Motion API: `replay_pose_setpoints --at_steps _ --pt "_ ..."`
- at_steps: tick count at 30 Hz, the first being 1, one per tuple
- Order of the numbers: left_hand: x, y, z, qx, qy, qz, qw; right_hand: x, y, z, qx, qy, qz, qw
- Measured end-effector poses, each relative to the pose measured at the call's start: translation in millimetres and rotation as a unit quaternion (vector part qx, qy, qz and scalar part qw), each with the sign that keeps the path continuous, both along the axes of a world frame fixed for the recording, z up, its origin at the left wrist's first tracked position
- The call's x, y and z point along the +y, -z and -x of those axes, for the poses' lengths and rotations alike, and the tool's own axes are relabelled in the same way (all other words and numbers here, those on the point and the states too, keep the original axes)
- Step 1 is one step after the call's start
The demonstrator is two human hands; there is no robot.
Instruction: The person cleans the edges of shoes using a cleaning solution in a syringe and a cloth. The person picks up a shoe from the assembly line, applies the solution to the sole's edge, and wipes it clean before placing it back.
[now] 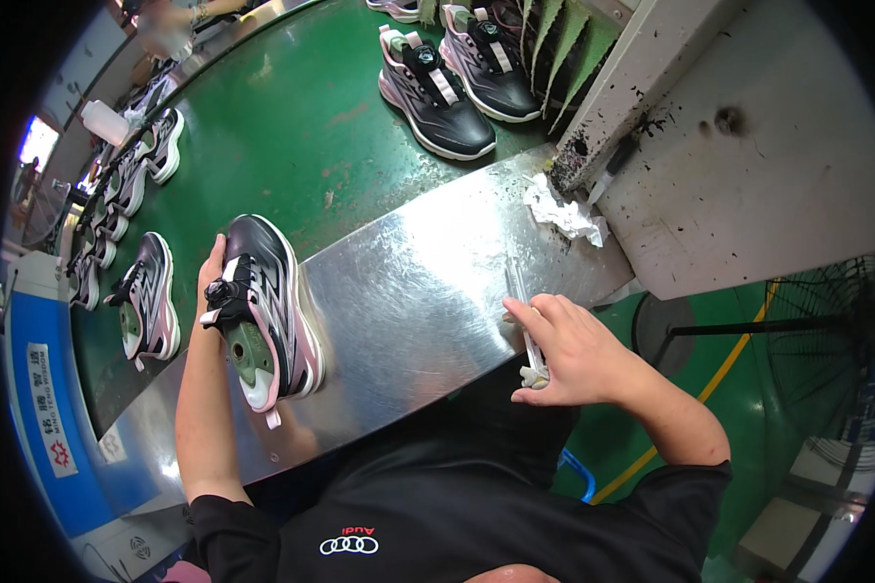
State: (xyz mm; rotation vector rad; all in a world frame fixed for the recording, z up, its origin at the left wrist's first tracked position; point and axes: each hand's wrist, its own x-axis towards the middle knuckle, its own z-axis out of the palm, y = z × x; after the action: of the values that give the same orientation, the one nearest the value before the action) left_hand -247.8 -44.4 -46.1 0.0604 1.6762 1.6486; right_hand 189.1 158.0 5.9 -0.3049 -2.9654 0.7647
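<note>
Blk tee (457, 486), short slvs (226, 530), wht/red chest logo (349, 545)

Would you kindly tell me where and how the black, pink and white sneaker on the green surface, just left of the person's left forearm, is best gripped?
The sneaker is probably best pinched around its heel, coming from the person's side: the heel end, with the open collar, lies nearest, while the toe points away.

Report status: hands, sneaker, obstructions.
Left hand against black-and-pink sneaker, grip mostly hidden. Right hand gripping slender shiny tool. Crumpled white paper on silver metal bench, clear of hands.
</note>
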Motion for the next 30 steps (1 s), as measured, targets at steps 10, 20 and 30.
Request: replay_pose_setpoints --at_steps 10,20,30 --pt "5 -43 -28 0.080 0.056 -0.100 0.990 -16 -20 3 -0.047 -0.059 -0.022 0.997" --pt "-46 -56 -83 -0.061 0.015 -0.356 0.932 -22 -15 2 -0.029 0.008 0.133 0.991" --pt "-50 -37 -90 -0.161 0.013 -0.392 0.906 -47 -18 -17 0.063 0.140 0.490 0.858"
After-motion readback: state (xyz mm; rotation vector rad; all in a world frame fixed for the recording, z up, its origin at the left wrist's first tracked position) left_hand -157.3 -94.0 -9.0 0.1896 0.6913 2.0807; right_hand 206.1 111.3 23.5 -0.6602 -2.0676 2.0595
